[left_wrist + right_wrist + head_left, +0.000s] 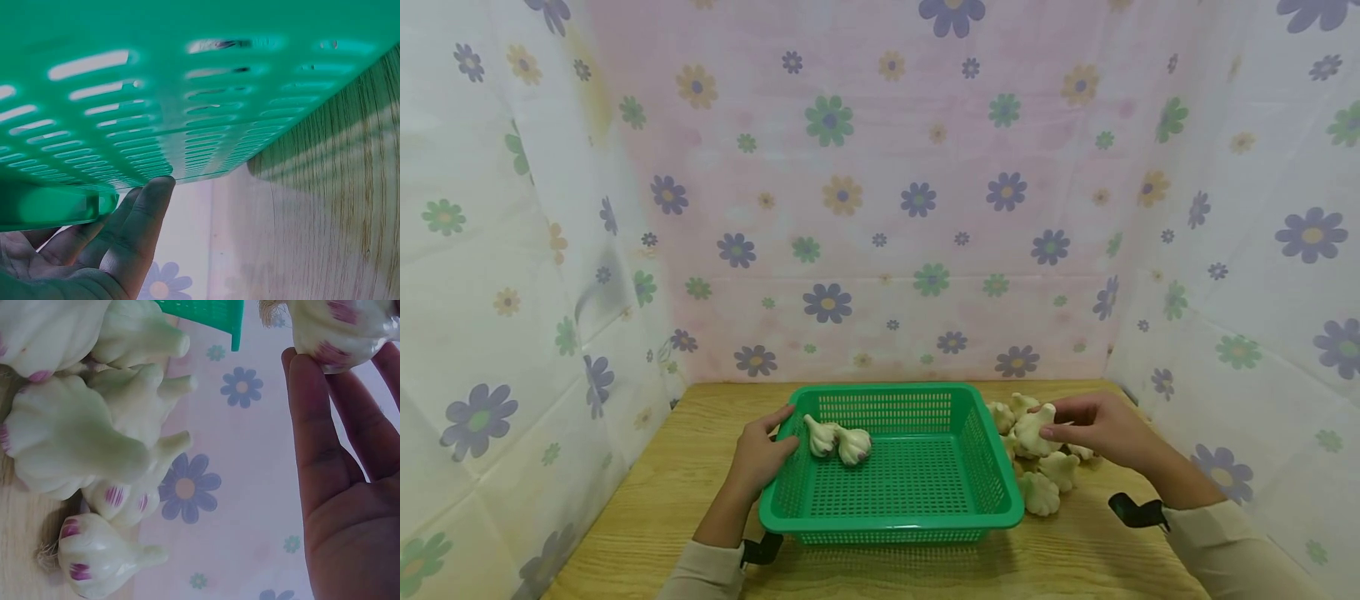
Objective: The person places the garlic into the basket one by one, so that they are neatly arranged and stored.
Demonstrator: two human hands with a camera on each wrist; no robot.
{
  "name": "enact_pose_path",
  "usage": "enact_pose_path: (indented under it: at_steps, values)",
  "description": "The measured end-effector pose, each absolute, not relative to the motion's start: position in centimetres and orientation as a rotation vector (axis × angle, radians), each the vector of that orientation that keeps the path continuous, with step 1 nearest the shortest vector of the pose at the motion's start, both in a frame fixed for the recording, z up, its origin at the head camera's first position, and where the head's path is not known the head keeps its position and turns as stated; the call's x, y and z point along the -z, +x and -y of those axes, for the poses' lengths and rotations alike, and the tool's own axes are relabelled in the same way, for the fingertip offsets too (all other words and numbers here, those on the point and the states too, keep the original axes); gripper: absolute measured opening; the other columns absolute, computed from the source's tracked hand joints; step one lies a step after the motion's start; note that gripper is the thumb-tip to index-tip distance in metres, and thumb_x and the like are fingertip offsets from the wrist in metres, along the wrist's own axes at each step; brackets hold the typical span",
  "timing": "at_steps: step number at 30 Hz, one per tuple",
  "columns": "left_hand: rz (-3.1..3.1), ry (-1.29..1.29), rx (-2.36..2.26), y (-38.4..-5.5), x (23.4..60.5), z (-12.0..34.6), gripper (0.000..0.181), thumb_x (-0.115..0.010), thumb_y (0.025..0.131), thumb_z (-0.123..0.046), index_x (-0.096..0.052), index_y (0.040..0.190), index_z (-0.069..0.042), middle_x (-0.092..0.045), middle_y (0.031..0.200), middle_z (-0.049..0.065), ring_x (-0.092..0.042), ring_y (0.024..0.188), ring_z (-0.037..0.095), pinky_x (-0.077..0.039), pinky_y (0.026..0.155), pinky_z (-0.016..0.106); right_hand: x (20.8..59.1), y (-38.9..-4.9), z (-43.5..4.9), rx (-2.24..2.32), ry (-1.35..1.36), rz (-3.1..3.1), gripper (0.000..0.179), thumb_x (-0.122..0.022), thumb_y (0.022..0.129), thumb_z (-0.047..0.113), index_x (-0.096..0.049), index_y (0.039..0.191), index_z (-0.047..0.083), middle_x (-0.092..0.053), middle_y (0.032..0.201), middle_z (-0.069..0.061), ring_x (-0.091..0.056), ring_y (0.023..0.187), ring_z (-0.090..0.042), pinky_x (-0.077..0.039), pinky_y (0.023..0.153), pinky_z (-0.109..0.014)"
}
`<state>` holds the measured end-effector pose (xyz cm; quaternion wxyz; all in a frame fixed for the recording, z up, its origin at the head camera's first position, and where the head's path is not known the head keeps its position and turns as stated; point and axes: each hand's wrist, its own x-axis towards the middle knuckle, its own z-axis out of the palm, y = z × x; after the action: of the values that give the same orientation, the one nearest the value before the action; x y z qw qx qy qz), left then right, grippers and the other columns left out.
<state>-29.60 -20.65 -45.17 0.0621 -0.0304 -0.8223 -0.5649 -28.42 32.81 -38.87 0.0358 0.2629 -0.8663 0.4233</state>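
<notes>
A green plastic basket [891, 524] with slotted sides stands on the table in front of me. My left hand [757, 457] grips its left rim; in the left wrist view the fingers [140, 228] reach along the outer wall. Inside, at the basket's left end, lie two garlic bulbs [854, 447]. Beyond the right rim, my right hand [1108, 432] pinches another garlic bulb [344, 328] between thumb and fingers, over a heap of white bulbs [1040, 493]. Purple streaks mark the bulbs in the right wrist view.
The heap sits close against the basket's right side, with more bulbs [103, 556] showing in the right wrist view. Flower-printed cloth [880, 217] hangs behind and on both sides of the wooden table [647, 517].
</notes>
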Motion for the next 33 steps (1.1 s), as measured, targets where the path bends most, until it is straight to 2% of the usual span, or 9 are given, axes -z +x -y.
enact_pose_path:
  at_steps: [7, 12, 17, 21, 28, 33]
  values:
    - [2.492, -0.078, 1.708, -29.6, 45.1, 20.6, 0.064, -0.059, 0.094, -0.005, -0.049, 0.156, -0.012, -0.033, 0.167, 0.019, -0.052, 0.137, 0.049, -0.053, 0.065, 0.034, 38.2, -28.7, -31.8, -1.316, 0.771, 2.691, 0.03, -0.076, 0.094, 0.021, -0.076, 0.122, 0.01, -0.073, 0.117, -0.014, -0.075, 0.094, -0.013, -0.061, 0.076, -0.033]
    - [2.493, -0.072, 1.712, -29.5, 45.0, 20.6, 0.064, -0.06, 0.094, -0.005, -0.049, 0.156, -0.013, -0.032, 0.167, 0.019, -0.051, 0.138, 0.049, -0.054, 0.065, 0.034, 37.9, -29.1, -31.1, -1.26, 0.79, 2.682, 0.023, -0.078, 0.093, 0.023, -0.078, 0.115, 0.016, -0.074, 0.112, -0.009, -0.074, 0.095, -0.017, -0.061, 0.075, -0.033]
    - [2.494, -0.081, 1.712, -29.5, 45.0, 20.6, 0.064, -0.059, 0.094, -0.005, -0.048, 0.156, -0.013, -0.032, 0.167, 0.019, -0.051, 0.138, 0.049, -0.054, 0.064, 0.035, 37.8, -29.7, -30.6, -1.208, 0.826, 2.704, 0.027, -0.077, 0.094, 0.026, -0.077, 0.12, 0.02, -0.074, 0.116, -0.007, -0.074, 0.098, -0.016, -0.06, 0.076, -0.032]
    - [2.495, -0.085, 1.713, -29.5, 45.0, 20.5, 0.064, -0.059, 0.094, -0.004, -0.048, 0.157, -0.012, -0.032, 0.167, 0.019, -0.05, 0.138, 0.049, -0.054, 0.064, 0.035, 37.8, -30.4, -30.1, -1.18, 0.884, 2.702, 0.025, -0.076, 0.094, 0.028, -0.077, 0.12, 0.025, -0.077, 0.112, 0.0, -0.074, 0.095, -0.013, -0.06, 0.076, -0.032]
    - [2.5, -0.09, 1.701, -29.6, 45.0, 20.5, 0.063, -0.059, 0.094, -0.004, -0.048, 0.156, -0.011, -0.034, 0.167, 0.018, -0.051, 0.138, 0.049, -0.054, 0.065, 0.034, 37.4, -31.2, -28.8, -1.231, 0.982, 2.702, 0.027, -0.077, 0.094, 0.026, -0.077, 0.121, 0.024, -0.078, 0.111, 0.002, -0.074, 0.099, -0.015, -0.06, 0.08, -0.033]
    - [2.496, -0.089, 1.706, -29.5, 44.9, 20.5, 0.064, -0.059, 0.094, -0.004, -0.048, 0.156, -0.011, -0.034, 0.167, 0.017, -0.052, 0.137, 0.049, -0.054, 0.065, 0.035, 37.0, -31.8, -27.8, -1.226, 0.969, 2.732, 0.025, -0.078, 0.093, 0.03, -0.078, 0.117, 0.023, -0.079, 0.108, 0.002, -0.075, 0.097, -0.013, -0.06, 0.081, -0.032]
